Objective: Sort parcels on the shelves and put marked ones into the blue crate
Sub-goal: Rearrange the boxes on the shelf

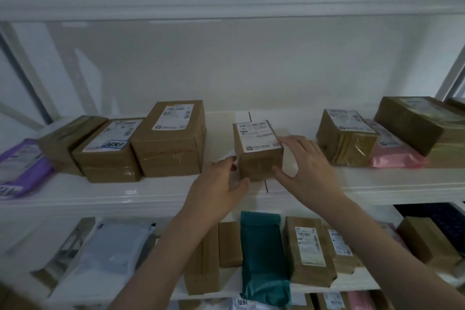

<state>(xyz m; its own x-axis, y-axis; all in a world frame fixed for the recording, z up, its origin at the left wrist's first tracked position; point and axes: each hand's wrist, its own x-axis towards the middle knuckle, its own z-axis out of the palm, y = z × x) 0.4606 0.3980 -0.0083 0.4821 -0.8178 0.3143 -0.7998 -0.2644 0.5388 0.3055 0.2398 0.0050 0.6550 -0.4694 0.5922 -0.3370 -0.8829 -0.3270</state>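
A small brown cardboard parcel (258,150) with a white shipping label stands on the middle white shelf (151,191). My left hand (216,184) grips its lower left corner, thumb on the front face. My right hand (305,167) holds its right side, fingers on the top edge by the label and thumb low on the front. To the left, a brown box (108,151) carries a label with a blue-marked sticker. No blue crate is in view.
Brown boxes (171,138) and a purple mailer (20,168) line the shelf's left part. Taped boxes (347,138) and a pink mailer (395,156) sit on the right. The shelf below holds a teal bag (261,257), grey mailers and more brown parcels (308,249).
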